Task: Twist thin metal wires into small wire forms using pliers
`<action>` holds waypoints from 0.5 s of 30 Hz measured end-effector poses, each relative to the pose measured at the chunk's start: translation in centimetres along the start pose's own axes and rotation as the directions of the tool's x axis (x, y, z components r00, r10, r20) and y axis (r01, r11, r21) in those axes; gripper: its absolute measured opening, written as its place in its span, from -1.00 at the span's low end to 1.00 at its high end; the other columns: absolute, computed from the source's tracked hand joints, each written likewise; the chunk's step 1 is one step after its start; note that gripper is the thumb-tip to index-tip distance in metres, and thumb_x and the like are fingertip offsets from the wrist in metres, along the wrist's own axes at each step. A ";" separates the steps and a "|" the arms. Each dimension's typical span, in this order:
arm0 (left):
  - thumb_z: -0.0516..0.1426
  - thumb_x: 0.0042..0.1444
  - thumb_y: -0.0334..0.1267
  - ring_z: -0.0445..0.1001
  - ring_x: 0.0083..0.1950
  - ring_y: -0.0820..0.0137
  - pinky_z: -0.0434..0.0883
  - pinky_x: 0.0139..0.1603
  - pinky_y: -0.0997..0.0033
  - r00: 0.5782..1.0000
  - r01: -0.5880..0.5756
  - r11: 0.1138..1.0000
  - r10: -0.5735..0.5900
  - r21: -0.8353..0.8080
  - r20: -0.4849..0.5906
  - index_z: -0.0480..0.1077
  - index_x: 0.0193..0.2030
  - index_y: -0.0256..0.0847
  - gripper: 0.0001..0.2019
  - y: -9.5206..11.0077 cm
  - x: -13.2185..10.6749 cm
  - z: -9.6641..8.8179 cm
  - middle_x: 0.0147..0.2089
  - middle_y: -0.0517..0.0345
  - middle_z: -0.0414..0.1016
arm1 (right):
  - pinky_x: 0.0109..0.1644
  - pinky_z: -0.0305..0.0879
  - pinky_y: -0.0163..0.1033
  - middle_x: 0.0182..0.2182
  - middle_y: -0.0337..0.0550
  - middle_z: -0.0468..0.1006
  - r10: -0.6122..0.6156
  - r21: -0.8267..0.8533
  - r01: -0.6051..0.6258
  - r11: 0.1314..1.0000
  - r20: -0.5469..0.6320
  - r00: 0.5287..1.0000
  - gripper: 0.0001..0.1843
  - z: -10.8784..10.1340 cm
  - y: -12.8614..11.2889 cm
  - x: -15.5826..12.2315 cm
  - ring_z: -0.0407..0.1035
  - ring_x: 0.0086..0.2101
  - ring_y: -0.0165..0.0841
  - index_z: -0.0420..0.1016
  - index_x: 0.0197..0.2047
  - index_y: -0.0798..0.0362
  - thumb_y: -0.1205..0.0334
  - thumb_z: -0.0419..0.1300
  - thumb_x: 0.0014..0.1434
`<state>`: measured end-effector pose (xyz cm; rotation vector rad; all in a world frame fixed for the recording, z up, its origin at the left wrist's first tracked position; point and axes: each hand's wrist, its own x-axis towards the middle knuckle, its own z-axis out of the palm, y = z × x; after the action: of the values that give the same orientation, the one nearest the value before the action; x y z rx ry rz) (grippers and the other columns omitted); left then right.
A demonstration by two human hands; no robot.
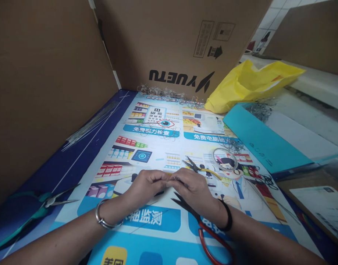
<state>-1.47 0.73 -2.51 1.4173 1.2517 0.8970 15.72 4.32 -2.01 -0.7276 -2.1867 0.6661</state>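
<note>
Head view: left hand [150, 186] and right hand [192, 186] meet tip to tip over the printed poster [155, 148]. Right fingers pinch a small dark metallic piece [174, 178], mostly covered; left fingers pressed together, anything between them hidden.

Containers: turquoise carton [257, 138] lies open at right, white inside, tangled wire [260, 111] at its far end. Yellow bag [232, 90] behind it, crumpled, mouth gaping, contents not visible.

Edges: brown cardboard panels [47, 73] wall off left and back. Blue bench [86, 162] strip runs along the left one, carrying thin straight wires [91, 123] and teal-handled pliers [51, 200], jaws apart. Poster ahead of the hands reaches the back panel, fine wire loops lying flat on it.

Tight on the right: red-handled scissors [198, 217], blades apart, just beside the right hand; yellow-handled needle-nose pliers [202, 170] just beyond it, near a pale round coil [213, 156].
</note>
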 end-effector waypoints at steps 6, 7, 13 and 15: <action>0.12 0.07 -0.14 0.31 -0.42 0.48 0.30 -0.37 0.49 0.999 0.006 1.000 -0.005 -0.017 0.037 0.47 -0.42 -0.27 -0.77 0.1 0.0 -0.1 -0.48 0.20 0.42 | -0.36 0.30 -0.33 -0.49 -0.17 0.50 -0.029 0.016 0.029 0.999 -0.022 0.999 -0.87 0.0 0.1 0.0 0.38 -0.43 -0.41 0.45 -0.37 0.06 0.24 0.12 0.19; 0.12 0.08 -0.16 0.31 -0.42 0.48 0.30 -0.37 0.49 0.999 0.006 1.000 -0.006 -0.017 0.043 0.47 -0.41 -0.27 -0.78 0.1 0.0 -0.1 -0.47 0.20 0.42 | -0.36 0.30 -0.32 -0.49 -0.17 0.50 -0.031 0.016 0.031 0.999 -0.023 0.999 -0.86 0.0 0.1 0.0 0.38 -0.43 -0.41 0.45 -0.37 0.06 0.24 0.12 0.19; 0.11 0.09 -0.18 0.30 -0.41 0.48 0.28 -0.38 0.51 0.999 -0.032 0.998 0.029 0.061 0.044 0.45 -0.43 -0.25 -0.80 0.0 0.1 -0.2 -0.48 0.22 0.41 | -0.36 0.31 -0.30 -0.49 -0.16 0.46 -0.011 0.016 0.012 1.000 -0.037 0.999 -0.87 0.1 -0.1 0.1 0.35 -0.41 -0.38 0.43 -0.38 0.04 0.22 0.13 0.18; 0.10 0.10 -0.20 0.30 -0.42 0.49 0.26 -0.39 0.53 0.998 -0.051 0.995 0.047 0.091 0.047 0.43 -0.47 -0.25 -0.79 0.2 0.1 -0.2 -0.49 0.22 0.39 | -0.35 0.31 -0.30 -0.48 -0.17 0.45 -0.009 0.028 0.010 1.000 -0.028 1.000 -0.88 0.1 -0.1 0.2 0.35 -0.41 -0.38 0.43 -0.37 0.04 0.23 0.13 0.18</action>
<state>-1.58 0.87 -2.32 1.5388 1.2429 0.8455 15.54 4.31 -1.88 -0.7078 -2.1503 0.6765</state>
